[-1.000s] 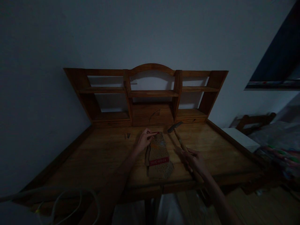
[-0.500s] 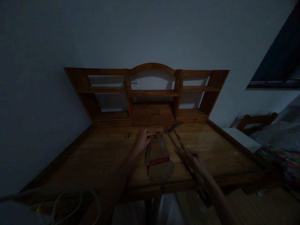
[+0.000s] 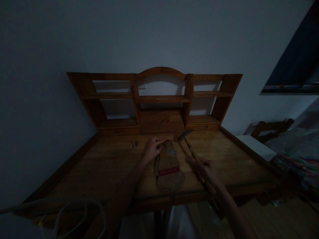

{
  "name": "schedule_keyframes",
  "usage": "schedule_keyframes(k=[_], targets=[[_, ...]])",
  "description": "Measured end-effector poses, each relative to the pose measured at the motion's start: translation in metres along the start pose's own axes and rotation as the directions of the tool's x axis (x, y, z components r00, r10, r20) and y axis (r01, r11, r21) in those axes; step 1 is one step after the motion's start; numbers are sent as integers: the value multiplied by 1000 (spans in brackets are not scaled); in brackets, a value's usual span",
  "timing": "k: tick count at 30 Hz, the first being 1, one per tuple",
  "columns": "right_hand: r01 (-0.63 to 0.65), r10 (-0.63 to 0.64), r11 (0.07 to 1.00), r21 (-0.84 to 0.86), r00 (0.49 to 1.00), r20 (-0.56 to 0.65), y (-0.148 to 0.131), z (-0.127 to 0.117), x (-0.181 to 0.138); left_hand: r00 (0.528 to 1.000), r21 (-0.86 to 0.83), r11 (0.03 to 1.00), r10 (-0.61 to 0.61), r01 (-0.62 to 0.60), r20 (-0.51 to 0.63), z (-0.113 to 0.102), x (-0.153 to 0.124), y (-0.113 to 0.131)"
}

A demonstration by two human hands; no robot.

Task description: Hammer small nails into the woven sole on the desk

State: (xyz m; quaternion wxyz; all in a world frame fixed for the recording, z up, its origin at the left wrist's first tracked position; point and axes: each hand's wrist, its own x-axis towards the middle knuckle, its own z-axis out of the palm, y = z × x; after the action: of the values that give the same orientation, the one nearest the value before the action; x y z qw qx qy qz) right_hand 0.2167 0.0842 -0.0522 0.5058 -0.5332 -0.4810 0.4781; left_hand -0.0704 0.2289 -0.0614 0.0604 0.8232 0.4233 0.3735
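My right hand [image 3: 206, 170] is wrapped round the wooden handle of a hammer [image 3: 189, 146]. The dark metal head is raised above the desk, to the right of a flattened piece of printed cardboard [image 3: 168, 162] with a red band. At the far end of this cardboard, my left hand [image 3: 153, 149] rests with its fingers drawn together in a pinch. Whatever sits between those fingertips is too dark and small to make out. Left of that hand, several thin dark nails [image 3: 136, 143] lie on the desktop.
The wooden desk [image 3: 109, 166] has a raised shelf unit [image 3: 163, 99] along its back, against the wall. Pale cables [image 3: 59, 200] loop at the lower left. To the right stand a white surface [image 3: 256, 146] and a wooden chair back [image 3: 272, 126]. The room is dim.
Very little differs. The whole view has shifted slightly; both hands, the hammer and the cardboard keep nearly the same places.
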Motion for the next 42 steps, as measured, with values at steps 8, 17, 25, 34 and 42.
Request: schedule_keyframes(k=[8,17,25,34,42], targets=[[-6,6,1000,1,1000,-7,-3,1,-2,999,66,997,47,-46,-7,0,0,3],[-25,25,1000,-7,1000,-15,0,-1,0,1000,133,991,5,-8,23,0,0,-2],[7,-7,1000,3,1000,-12,1,-1,0,998,112,992,55,-56,14,-3,1,4],[-21,21,1000,-5,1000,-20,-2,1,-1,996,101,991,89,-90,16,-4,1,4],[-9,9,1000,-14,1000,-6,2,0,2,998,46,997,62,-61,-20,-3,4,3]])
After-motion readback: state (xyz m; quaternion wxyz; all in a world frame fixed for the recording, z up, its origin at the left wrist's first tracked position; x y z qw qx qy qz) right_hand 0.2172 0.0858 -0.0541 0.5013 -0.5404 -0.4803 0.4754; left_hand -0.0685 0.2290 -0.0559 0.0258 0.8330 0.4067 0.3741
